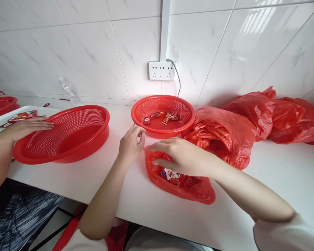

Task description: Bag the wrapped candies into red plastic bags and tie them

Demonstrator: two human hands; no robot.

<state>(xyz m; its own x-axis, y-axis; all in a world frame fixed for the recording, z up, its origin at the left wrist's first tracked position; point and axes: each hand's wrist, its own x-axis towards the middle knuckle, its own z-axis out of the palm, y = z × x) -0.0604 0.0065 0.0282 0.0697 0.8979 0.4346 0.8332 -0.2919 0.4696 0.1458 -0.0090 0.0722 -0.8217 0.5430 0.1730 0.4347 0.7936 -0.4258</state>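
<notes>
Seems reaching over red bag (201, 193). Right hand (179, 153): thumb, fingers apart. Left hand (130, 143) curled by red basket (167, 133), can't tell grip. Next likely needs wide bag mouth.

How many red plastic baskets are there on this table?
3. The middle basket sits below the wall socket; the tilted basket is left of it, under a co-worker's hand; the third basket is cut off at the far left.
</notes>
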